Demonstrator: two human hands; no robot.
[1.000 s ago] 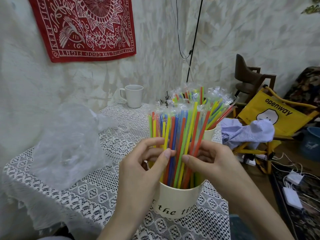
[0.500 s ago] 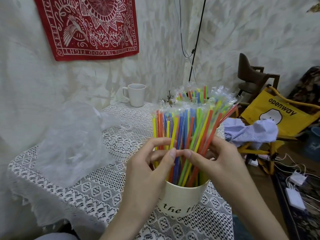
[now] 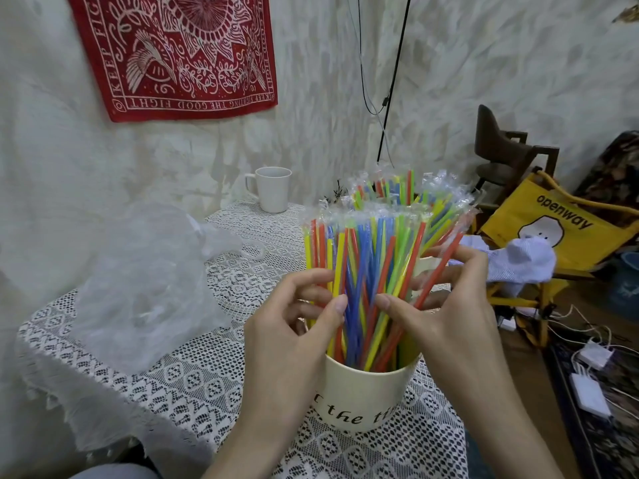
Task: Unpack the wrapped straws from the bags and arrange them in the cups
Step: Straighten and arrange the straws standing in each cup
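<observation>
A cream cup with black lettering [image 3: 359,399] stands on the lace-covered table near its front edge. It holds a thick bundle of wrapped straws [image 3: 366,257] in red, yellow, blue and green, standing upright. My left hand [image 3: 297,326] grips the bundle from the left, thumb in front and fingers behind. My right hand [image 3: 446,305] grips it from the right the same way. Behind it a second cup [image 3: 427,262], mostly hidden, holds more wrapped straws [image 3: 397,188]. A crumpled clear plastic bag [image 3: 145,281] lies on the table at the left.
A white mug [image 3: 273,188] stands at the table's back edge near the wall. Right of the table are a yellow folding chair [image 3: 560,229] with a blue-white cloth [image 3: 522,261], a dark wooden chair [image 3: 501,150], and chargers with cables [image 3: 587,375] on the floor.
Both hands have slid up the bundle and their thumbs have drawn apart. The straws have fanned out a little more.
</observation>
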